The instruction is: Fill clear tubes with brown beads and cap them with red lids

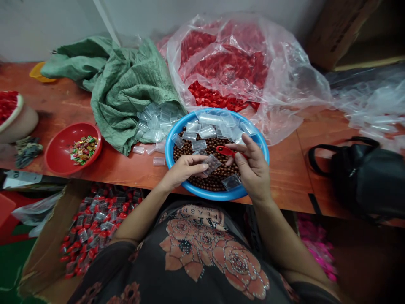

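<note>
Over the blue basin (218,196), my left hand (188,169) pinches a small clear plastic case (211,164). My right hand (253,171) holds a red plastic piece (225,150) between its fingers, just right of the case. Brown beads (202,182) fill the basin, and several clear cases (207,131) lie on them toward the far rim. Another clear case (231,182) rests on the beads near the front rim.
Behind the basin lies a clear bag (284,84) of red pieces, beside a green cloth (126,84). A red bowl (57,152) of small wrapped items stands left. On the right sits a black bag (370,177). Below the table, a cardboard box (47,249) holds red-capped cases.
</note>
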Motion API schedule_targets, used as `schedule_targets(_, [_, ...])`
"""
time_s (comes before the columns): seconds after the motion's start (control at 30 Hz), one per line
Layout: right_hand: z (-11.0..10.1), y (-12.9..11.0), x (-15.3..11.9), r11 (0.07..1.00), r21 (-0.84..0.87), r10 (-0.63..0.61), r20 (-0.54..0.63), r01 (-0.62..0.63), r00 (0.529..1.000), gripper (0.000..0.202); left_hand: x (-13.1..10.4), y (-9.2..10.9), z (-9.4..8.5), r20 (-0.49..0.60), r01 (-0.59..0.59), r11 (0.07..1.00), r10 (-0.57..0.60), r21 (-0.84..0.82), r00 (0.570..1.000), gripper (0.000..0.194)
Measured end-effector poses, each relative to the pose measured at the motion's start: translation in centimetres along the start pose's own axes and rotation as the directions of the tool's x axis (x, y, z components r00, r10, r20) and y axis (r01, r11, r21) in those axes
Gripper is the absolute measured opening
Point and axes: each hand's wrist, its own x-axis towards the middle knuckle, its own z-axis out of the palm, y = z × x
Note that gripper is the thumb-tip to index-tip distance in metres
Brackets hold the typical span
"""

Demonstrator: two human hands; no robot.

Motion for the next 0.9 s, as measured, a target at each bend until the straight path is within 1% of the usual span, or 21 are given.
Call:
schedule_targets(0.07, [-0.1, 0.0, 0.0, 0.999, -0.034, -0.017, -0.055, 0.015, 0.998, 0.052, 0.1, -0.1, 0.0, -0.01, -0.005, 1.0, 0.005, -0.012, 1.0, 0.042])
schedule_targets(0.13, [0.1, 0.0, 0.1, 0.999, -0.039, -0.027, -0.071, 0.025, 0.997, 0.053, 0.1, 0.0, 0.0, -0.014, -0.006, 1.0, 0.005, -0.018, 1.0, 0.042])
schedule_targets(0.23, [0.6, -0.2, 0.1, 0.999, -0.019, -0.029, -0.022, 0.029, 0.999, 0.053, 0.1, 0.1, 0.2, 0.007, 0.002, 1.0, -0.002, -0.024, 1.0, 0.042])
schedule_targets(0.33, [1.0, -0.4, 0.2, 0.998, 0.058, -0.02, 0.017, 0.019, 1.0, 0.053, 0.1, 0.2, 0.3, 0.026, 0.005, 0.998, -0.003, -0.066, 1.0, 0.041])
schedule_targets(0.4, [1.1, -0.5, 0.2, 0.995, 0.102, -0.006, -0.01, 0.007, 1.0, 0.053, 0.1, 0.1, 0.3, 0.027, 0.009, 0.991, -0.005, -0.133, 1.0, 0.042])
schedule_targets(0.47, [0.9, -0.5, 0.2, 0.993, 0.119, 0.013, -0.064, -0.006, 0.998, 0.051, 0.1, 0.2, 0.4, 0.015, 0.004, 0.981, -0.001, -0.192, 1.0, 0.044])
schedule_targets(0.53, [0.7, -0.4, 0.3, 0.991, 0.13, 0.031, -0.115, -0.016, 0.993, 0.046, 0.2, 0.2, 0.5, -0.014, -0.025, 0.977, 0.022, -0.214, 1.0, 0.045])
schedule_targets(0.67, [0.2, -0.1, 0.6, 0.974, 0.219, 0.098, -0.168, -0.059, 0.981, 0.037, 0.7, 0.2, 0.6, -0.066, -0.124, 0.972, 0.113, -0.198, 0.991, 0.045])
schedule_targets(0.77, [0.0, -0.1, 0.9, 0.947, 0.292, 0.183, -0.145, -0.135, 0.972, 0.033, 1.1, 0.0, 0.5, -0.074, -0.169, 0.972, 0.159, -0.162, 0.985, 0.048])
schedule_targets(0.83, [0.0, 0.0, 1.0, 0.942, 0.294, 0.212, -0.136, -0.165, 0.968, 0.033, 1.1, 0.0, 0.4, -0.076, -0.177, 0.975, 0.168, -0.136, 0.983, 0.049])
schedule_targets(0.9, [0.1, 0.0, 1.1, 0.954, 0.249, 0.206, -0.153, -0.164, 0.966, 0.034, 1.0, 0.2, 0.4, -0.07, -0.172, 0.976, 0.164, -0.134, 0.984, 0.048])
